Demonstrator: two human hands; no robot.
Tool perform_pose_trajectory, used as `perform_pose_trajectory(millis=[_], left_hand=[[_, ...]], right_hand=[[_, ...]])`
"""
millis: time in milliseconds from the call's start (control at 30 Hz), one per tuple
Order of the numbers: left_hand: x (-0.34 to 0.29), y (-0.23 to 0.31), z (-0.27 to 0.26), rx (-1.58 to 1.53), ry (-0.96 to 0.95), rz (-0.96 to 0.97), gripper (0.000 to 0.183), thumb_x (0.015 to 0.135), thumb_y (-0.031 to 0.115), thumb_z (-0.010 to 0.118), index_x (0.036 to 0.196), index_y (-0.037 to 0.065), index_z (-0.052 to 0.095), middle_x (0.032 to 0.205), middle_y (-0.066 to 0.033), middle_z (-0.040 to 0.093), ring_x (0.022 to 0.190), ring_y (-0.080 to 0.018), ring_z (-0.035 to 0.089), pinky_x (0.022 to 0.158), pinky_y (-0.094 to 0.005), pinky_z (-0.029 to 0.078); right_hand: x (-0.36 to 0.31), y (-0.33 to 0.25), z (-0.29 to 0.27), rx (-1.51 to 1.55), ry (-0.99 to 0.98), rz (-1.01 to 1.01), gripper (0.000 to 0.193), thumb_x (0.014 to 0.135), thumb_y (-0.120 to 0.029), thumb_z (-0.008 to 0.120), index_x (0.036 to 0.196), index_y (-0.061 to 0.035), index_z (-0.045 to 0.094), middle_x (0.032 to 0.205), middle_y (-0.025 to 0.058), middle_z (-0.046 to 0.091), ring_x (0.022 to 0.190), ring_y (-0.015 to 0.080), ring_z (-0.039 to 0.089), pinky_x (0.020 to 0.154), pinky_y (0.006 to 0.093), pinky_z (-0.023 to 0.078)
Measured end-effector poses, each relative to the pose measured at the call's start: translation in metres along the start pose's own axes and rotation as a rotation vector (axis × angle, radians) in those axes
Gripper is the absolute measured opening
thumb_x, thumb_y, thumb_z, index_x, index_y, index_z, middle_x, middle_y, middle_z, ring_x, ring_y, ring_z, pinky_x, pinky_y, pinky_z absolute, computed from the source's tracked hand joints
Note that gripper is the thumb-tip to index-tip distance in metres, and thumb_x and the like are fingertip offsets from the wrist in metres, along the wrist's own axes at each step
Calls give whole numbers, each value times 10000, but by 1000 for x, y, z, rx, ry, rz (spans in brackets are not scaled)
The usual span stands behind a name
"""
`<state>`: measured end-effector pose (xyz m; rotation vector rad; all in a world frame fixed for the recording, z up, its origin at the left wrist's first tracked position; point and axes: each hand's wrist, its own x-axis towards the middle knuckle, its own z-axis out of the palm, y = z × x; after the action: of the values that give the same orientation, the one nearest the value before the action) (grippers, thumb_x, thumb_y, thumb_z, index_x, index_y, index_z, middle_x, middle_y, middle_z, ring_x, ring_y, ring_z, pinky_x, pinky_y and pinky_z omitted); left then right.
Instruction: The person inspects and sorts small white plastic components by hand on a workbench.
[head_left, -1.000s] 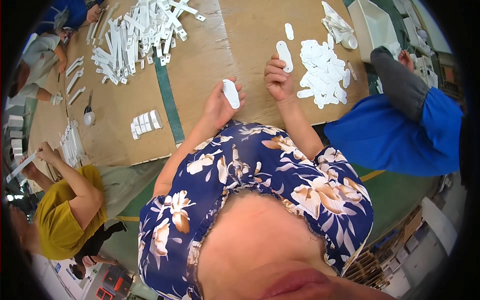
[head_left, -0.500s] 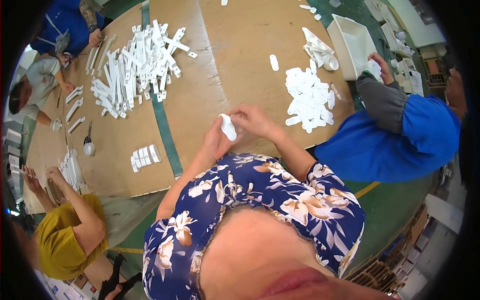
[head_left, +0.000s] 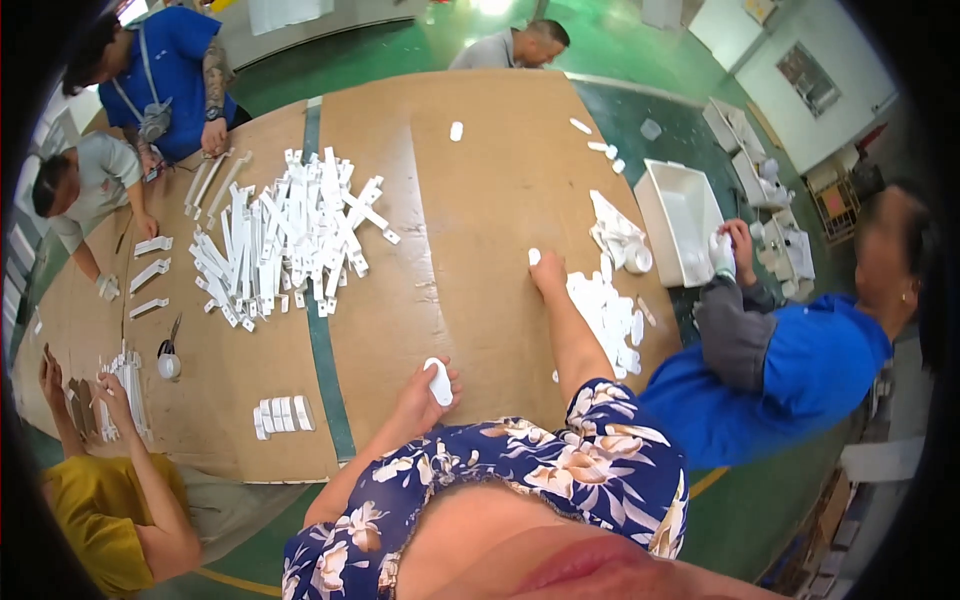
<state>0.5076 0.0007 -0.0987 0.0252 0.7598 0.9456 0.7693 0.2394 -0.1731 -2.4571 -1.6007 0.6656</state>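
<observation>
Where the table (head_left: 490, 200) nears its right edge lies a white heap (head_left: 600, 310); the left hand (head_left: 420, 400), by the near edge, holds a plate (head_left: 440, 384) pointing away; the nearer right hand (head_left: 548, 274), just left, meets a smaller piece (head_left: 534, 257), grip unclear.

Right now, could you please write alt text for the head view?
A person's left hand holds a flat white piece; the outstretched right hand is at another piece, beside a pile of white pieces. Long white bars lie heaped farther left on the brown table, with co-workers around it.
</observation>
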Motion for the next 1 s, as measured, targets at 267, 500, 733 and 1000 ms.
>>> perform_pose_trajectory(millis=[267,500,733,1000], left_hand=[[7,-3,-1,-38,27,29,273,910,281,419,1125,114,448,908,-62,569,774,-204,570,628,-347,485],[-4,7,19,30,2,27,269,911,277,421,1124,114,447,912,-58,572,779,-199,577,643,-330,481],[-10,5,12,46,-18,64,282,930,272,376,1156,112,426,985,-78,560,855,-225,569,699,-354,484],[-2,17,41,36,7,188,342,946,321,276,1161,96,420,1126,-121,519,1011,-251,512,864,-400,407]], right_hand=[[10,17,26,-87,38,-219,275,718,-217,564,871,2,629,931,212,608,885,363,577,788,432,459],[-34,30,8,763,-464,19,214,769,-187,630,904,-26,587,659,51,563,600,128,556,540,241,466],[-146,-7,-53,1325,-660,-162,173,831,-116,568,960,-2,586,692,9,548,556,68,512,505,204,462],[-241,-43,-57,489,-182,-859,230,807,-111,578,1002,11,576,720,80,584,586,129,558,540,248,459]])
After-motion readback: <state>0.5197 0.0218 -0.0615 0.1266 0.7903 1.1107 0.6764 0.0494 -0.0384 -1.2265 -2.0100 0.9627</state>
